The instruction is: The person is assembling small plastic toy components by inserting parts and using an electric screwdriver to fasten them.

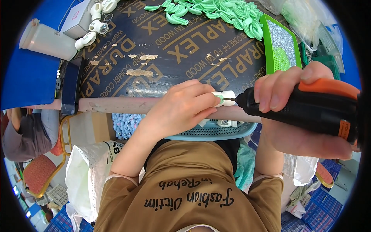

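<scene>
My left hand (185, 104) pinches a small white plastic part with a pale green piece (221, 99) on it, at the table's near edge. Wrapped in my right hand (288, 96) is a black and orange electric screwdriver (317, 110), lying nearly level. Its thin bit points left and meets the part beside my left fingertips. Whether a screw sits at the bit's tip is too small to tell. Just below, partly behind my left forearm, a blue-grey basket (216, 133) holds a few white parts.
Green curved pieces (232, 15) lie heaped at the table's far side. A bright green tray (269, 48) of small silvery screws stands at the right. White assembled parts (96, 25), a translucent tub (48, 40) and a dark phone (72, 87) are at left. Someone sits beyond the left edge.
</scene>
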